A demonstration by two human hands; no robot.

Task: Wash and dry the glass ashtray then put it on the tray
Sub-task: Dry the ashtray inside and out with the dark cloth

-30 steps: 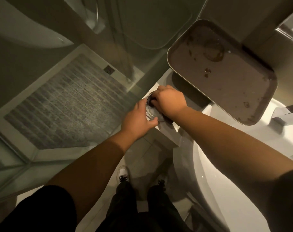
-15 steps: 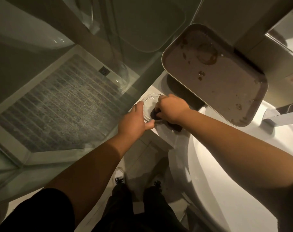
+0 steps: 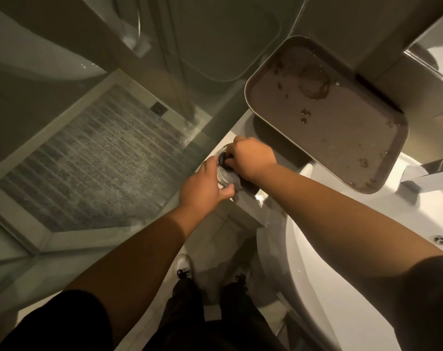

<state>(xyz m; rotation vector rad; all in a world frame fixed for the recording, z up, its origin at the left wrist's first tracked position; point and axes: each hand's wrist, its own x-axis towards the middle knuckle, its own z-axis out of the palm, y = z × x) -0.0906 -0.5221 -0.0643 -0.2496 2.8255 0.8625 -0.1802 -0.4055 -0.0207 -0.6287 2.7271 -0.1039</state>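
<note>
A clear glass ashtray (image 3: 222, 175) rests on the white counter corner (image 3: 248, 211) left of the basin. My left hand (image 3: 202, 188) grips its near rim with thumb and fingers. My right hand (image 3: 252, 158) is closed on a dark cloth (image 3: 249, 187) and presses it into the ashtray's bowl, hiding most of the glass. The brown tray (image 3: 382, 158), spotted with drops and a ring mark, sits on the counter behind and to the right of both hands.
A white basin (image 3: 341, 287) with an overflow hole lies at right, a chrome tap (image 3: 427, 171) above it. A glass shower screen (image 3: 164, 79) stands to the left over a textured shower floor. My shoes are on the tiled floor below.
My right hand moved the cloth from the ashtray's near side back into its bowl, covering the glass again. My left hand kept its hold on the rim.
</note>
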